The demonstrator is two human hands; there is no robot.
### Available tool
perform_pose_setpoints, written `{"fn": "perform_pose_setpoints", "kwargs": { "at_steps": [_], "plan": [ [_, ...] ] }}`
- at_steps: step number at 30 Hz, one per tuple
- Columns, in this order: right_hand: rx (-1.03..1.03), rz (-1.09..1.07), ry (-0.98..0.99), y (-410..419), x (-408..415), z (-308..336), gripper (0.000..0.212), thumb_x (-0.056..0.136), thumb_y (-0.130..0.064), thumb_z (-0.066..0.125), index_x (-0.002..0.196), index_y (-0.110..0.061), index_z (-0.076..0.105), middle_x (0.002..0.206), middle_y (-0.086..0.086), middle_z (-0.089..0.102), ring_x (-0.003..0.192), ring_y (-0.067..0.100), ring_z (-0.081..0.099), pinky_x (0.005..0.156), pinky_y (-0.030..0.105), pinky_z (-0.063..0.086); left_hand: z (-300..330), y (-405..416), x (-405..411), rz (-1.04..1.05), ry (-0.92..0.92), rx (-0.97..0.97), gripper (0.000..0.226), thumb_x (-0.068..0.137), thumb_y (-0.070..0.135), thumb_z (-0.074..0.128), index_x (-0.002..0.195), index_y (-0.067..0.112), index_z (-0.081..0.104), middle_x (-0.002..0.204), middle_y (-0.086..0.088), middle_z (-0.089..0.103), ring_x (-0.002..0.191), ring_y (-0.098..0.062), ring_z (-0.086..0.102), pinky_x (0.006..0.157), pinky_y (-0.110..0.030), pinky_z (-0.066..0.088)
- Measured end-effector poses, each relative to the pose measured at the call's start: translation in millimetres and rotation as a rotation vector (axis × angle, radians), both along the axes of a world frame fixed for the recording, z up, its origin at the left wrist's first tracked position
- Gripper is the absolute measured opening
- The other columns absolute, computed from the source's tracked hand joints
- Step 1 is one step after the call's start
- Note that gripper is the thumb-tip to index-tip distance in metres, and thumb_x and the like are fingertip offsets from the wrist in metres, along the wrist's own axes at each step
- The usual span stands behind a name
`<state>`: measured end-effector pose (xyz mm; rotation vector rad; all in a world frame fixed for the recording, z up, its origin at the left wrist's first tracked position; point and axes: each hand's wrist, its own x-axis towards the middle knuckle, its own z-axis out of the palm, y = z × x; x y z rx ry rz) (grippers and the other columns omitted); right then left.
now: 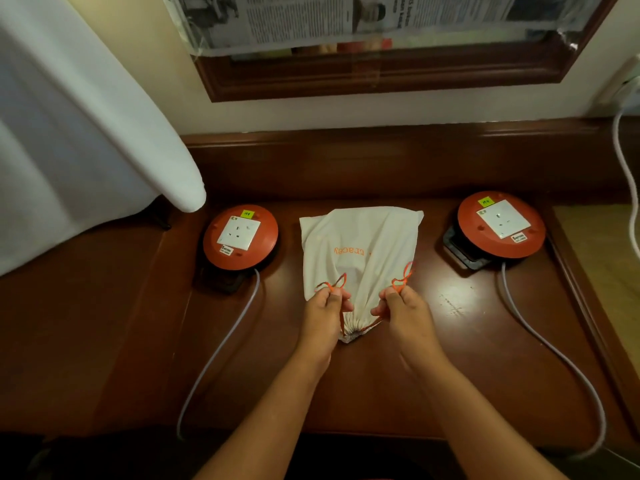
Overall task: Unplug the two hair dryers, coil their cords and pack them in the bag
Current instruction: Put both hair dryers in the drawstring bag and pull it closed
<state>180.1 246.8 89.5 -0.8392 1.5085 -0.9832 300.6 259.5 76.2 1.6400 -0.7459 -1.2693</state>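
Observation:
A white cloth drawstring bag (360, 247) with orange lettering lies bulging in the middle of the dark wooden table (450, 358). Its mouth is cinched tight toward me. My left hand (323, 315) pinches the orange drawstring (334, 284) on the left side of the mouth. My right hand (405, 313) pinches the orange drawstring's other loop (403, 277) on the right side. No hair dryer is visible; the bag's contents are hidden.
Two red round extension reels with white sockets sit either side of the bag, left (240, 237) and right (500, 223), nothing plugged in. Their grey cables (221, 348) trail off the front edge. A white padded board (86, 133) leans at left. A wood-framed mirror (381, 74) hangs behind.

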Motion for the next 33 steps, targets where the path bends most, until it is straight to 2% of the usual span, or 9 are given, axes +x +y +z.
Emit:
{"fn": "perform_pose_setpoints", "kwargs": {
  "at_steps": [3, 11, 14, 18, 23, 25, 29, 31, 33],
  "plan": [
    [-0.008, 0.101, 0.131, -19, 3, 14, 0.025, 0.095, -0.015, 0.046, 0.074, -0.009, 0.057, 0.066, 0.005, 0.062, 0.065, 0.017, 0.053, 0.069, 0.036, 0.043, 13, -18, 6, -0.033, 0.000, -0.014, 0.027, 0.103, 0.019, 0.042, 0.084, 0.015, 0.062, 0.073, -0.002, 0.059, 0.078, -0.015, 0.058, 0.087, -0.031, 0.047],
    [-0.031, 0.218, 0.290, -97, 13, 43, 0.024, 0.098, -0.014, 0.038, 0.097, -0.007, 0.061, 0.087, 0.008, 0.063, 0.078, 0.016, 0.057, 0.061, 0.022, 0.040, 27, -82, 18, -0.134, -0.100, 0.009, 0.028, 0.103, 0.026, 0.039, 0.086, 0.019, 0.061, 0.070, 0.001, 0.052, 0.074, -0.016, 0.057, 0.093, -0.041, 0.048],
    [-0.008, 0.224, 0.329, -132, 13, 42, 0.023, 0.097, -0.011, 0.038, 0.096, -0.008, 0.060, 0.087, 0.005, 0.060, 0.070, 0.010, 0.051, 0.056, 0.021, 0.036, 27, -109, 21, -0.160, -0.118, 0.024, 0.028, 0.103, 0.026, 0.037, 0.093, 0.018, 0.062, 0.075, 0.001, 0.051, 0.075, -0.016, 0.056, 0.092, -0.040, 0.048],
    [0.021, 0.294, 0.389, -174, 13, 38, 0.021, 0.098, -0.015, 0.042, 0.100, -0.008, 0.061, 0.087, 0.005, 0.057, 0.078, 0.018, 0.053, 0.066, 0.028, 0.042, 26, -147, 25, -0.239, -0.200, 0.040, 0.027, 0.103, 0.026, 0.036, 0.105, 0.017, 0.061, 0.083, 0.005, 0.054, 0.084, -0.017, 0.059, 0.084, -0.033, 0.047],
    [0.035, 0.312, 0.475, -212, 17, 27, 0.018, 0.097, -0.017, 0.046, 0.097, -0.010, 0.062, 0.087, 0.009, 0.060, 0.072, 0.018, 0.053, 0.067, 0.035, 0.046, 24, -193, 23, -0.284, -0.214, 0.073, 0.023, 0.101, 0.022, 0.040, 0.108, 0.016, 0.061, 0.086, 0.001, 0.057, 0.086, -0.016, 0.058, 0.071, -0.026, 0.043],
    [0.045, 0.304, 0.480, -221, 19, 23, 0.014, 0.096, -0.018, 0.049, 0.097, -0.011, 0.061, 0.091, 0.010, 0.062, 0.077, 0.020, 0.056, 0.070, 0.037, 0.049, 23, -206, 22, -0.284, -0.195, 0.080, 0.022, 0.101, 0.024, 0.044, 0.110, 0.015, 0.062, 0.087, -0.001, 0.060, 0.088, -0.017, 0.059, 0.074, -0.027, 0.044],
    [0.044, 0.312, 0.490, -234, 17, 16, 0.018, 0.094, -0.019, 0.053, 0.107, -0.009, 0.062, 0.095, 0.011, 0.064, 0.083, 0.024, 0.062, 0.075, 0.039, 0.053, 14, -224, 23, -0.282, -0.174, 0.100, 0.024, 0.100, 0.027, 0.048, 0.119, 0.016, 0.058, 0.110, -0.004, 0.063, 0.106, -0.021, 0.059, 0.087, -0.031, 0.045],
    [0.053, 0.311, 0.493, -238, 13, 13, 0.031, 0.095, -0.020, 0.053, 0.123, -0.007, 0.056, 0.108, 0.013, 0.064, 0.089, 0.027, 0.064, 0.081, 0.041, 0.054, 11, -231, 25, -0.294, -0.200, 0.084, 0.034, 0.099, 0.024, 0.049, 0.131, 0.014, 0.053, 0.126, -0.005, 0.058, 0.120, -0.023, 0.053, 0.099, -0.034, 0.042],
    [0.082, 0.306, 0.466, -240, 6, 9, 0.048, 0.095, -0.021, 0.053, 0.140, -0.009, 0.041, 0.127, 0.011, 0.055, 0.090, 0.025, 0.064, 0.085, 0.041, 0.055, 5, -234, 29, -0.302, -0.230, 0.090, 0.048, 0.098, 0.026, 0.051, 0.144, 0.017, 0.040, 0.147, -0.005, 0.042, 0.136, -0.022, 0.039, 0.110, -0.036, 0.036]
  ]
}}
